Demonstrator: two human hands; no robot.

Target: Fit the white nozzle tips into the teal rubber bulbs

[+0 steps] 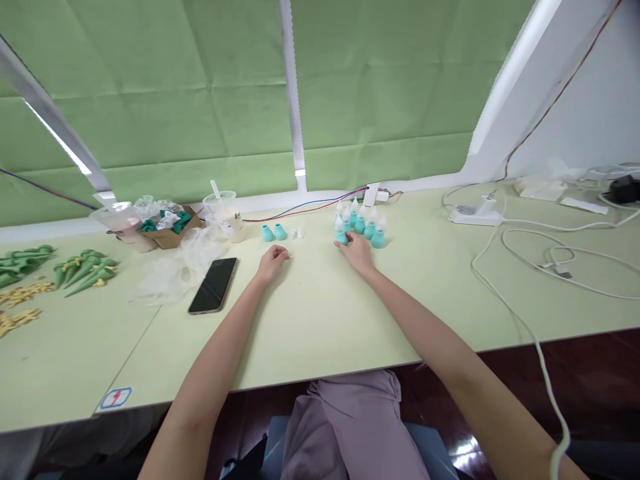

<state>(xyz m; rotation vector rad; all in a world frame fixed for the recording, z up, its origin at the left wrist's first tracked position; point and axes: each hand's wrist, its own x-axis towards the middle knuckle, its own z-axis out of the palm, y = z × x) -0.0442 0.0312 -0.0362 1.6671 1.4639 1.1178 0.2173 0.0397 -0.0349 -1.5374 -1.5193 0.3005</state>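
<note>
My right hand (359, 253) has its thumb and fingers around a small teal bulb (341, 237) with a white pointed tip, at the front left of a group. Several more teal bulbs (379, 240) with similar whitish tips stand upright close behind and beside that hand. My left hand (273, 261) rests on the table, fingers curled together, and I see nothing in them. Just beyond it stand two teal bulbs (280, 232) without tips. Two small white tips (300, 233) stand to the right of those.
A black phone (214, 285) lies left of my left arm, beside crumpled clear plastic (180, 263). Drink cups (231, 223) and a cardboard box (175, 233) stand behind. Green pieces (87, 268) lie far left. A white power strip (476, 215) and cables (487, 280) occupy the right.
</note>
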